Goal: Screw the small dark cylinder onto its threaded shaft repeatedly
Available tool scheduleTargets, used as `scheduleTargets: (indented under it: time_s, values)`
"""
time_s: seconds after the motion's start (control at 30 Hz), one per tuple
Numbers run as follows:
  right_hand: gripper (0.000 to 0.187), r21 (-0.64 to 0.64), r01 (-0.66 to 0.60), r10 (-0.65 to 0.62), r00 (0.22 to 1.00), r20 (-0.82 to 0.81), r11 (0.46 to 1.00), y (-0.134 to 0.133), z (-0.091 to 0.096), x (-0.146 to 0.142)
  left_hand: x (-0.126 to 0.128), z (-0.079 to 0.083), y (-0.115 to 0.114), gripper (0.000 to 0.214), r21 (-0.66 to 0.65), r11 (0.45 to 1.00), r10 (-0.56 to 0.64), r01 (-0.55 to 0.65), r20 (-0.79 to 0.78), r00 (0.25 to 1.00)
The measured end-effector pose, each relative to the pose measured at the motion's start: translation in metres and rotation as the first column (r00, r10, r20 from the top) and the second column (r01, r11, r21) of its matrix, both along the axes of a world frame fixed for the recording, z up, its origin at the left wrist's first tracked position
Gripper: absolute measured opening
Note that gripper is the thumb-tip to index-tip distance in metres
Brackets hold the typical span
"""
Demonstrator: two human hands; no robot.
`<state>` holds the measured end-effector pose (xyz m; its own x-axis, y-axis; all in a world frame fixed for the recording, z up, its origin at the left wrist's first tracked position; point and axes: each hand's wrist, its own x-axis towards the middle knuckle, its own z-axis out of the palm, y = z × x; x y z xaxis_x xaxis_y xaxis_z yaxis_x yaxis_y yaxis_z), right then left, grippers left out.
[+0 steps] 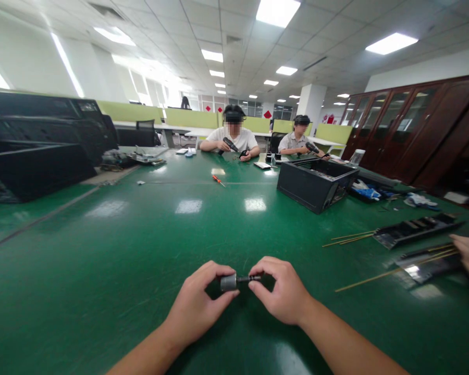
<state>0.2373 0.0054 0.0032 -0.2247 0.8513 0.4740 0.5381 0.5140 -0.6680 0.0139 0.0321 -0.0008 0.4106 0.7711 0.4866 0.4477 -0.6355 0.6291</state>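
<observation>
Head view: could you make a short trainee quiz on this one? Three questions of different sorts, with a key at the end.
1. Multiple choice. Where does the person's right hand grip the grey cylindrical part?
a) Around its thick body
b) At its thin end
c) Nowhere; it is not touching it

2. True or false. The orange-handled screwdriver lies on the tabletop, apart from both of the person's hands.

3. Fill in. In the picture, the thin yellow rods lie to the ____ of the person's two hands.

Key: 1. b; 2. true; 3. right
</observation>
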Motion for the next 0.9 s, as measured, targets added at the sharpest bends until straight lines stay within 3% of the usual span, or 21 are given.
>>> scheduleTargets:
  time_s: [0.9]
  values:
    - [0.005,-0.015,0.045,-0.046,0.996,-0.077,0.999,-0.0002,0.0033,0.0007,-0.0038,0.0005,0.0012,0.021,0.016,0.999,0.041,-0.042,0.043,0.998]
